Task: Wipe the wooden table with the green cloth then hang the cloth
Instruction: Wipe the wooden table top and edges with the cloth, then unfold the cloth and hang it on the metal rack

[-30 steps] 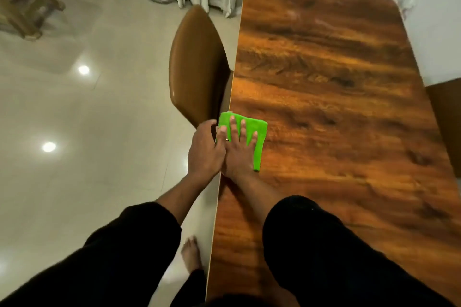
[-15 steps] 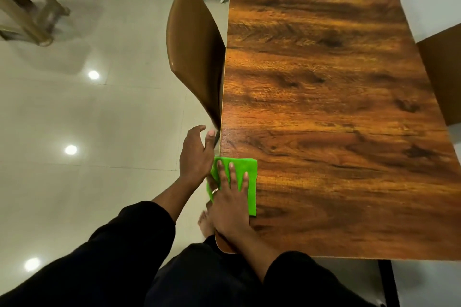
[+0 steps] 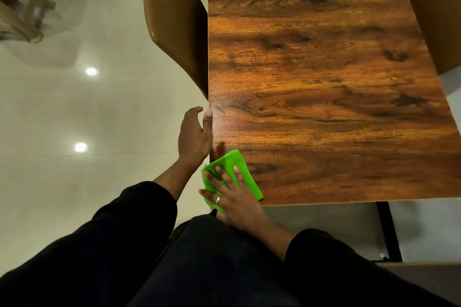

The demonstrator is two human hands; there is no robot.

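Observation:
The folded green cloth (image 3: 235, 166) lies on the near left corner of the wooden table (image 3: 324, 97), partly hanging over the corner edge. My right hand (image 3: 234, 197) presses flat on the cloth with its fingers spread, a ring on one finger. My left hand (image 3: 194, 134) is just beyond it at the table's left edge, fingers loosely apart, thumb touching the edge and holding nothing.
A brown chair (image 3: 174, 22) is tucked against the table's left side, just beyond my left hand. Another brown chair (image 3: 439, 20) stands at the right side. Glossy tiled floor (image 3: 87, 112) spreads to the left, with a wooden stool (image 3: 20, 15) far left.
My right hand has dragged the green cloth along the left edge toward me, down to the near corner. My left hand has followed along the edge. The view has tilted further down.

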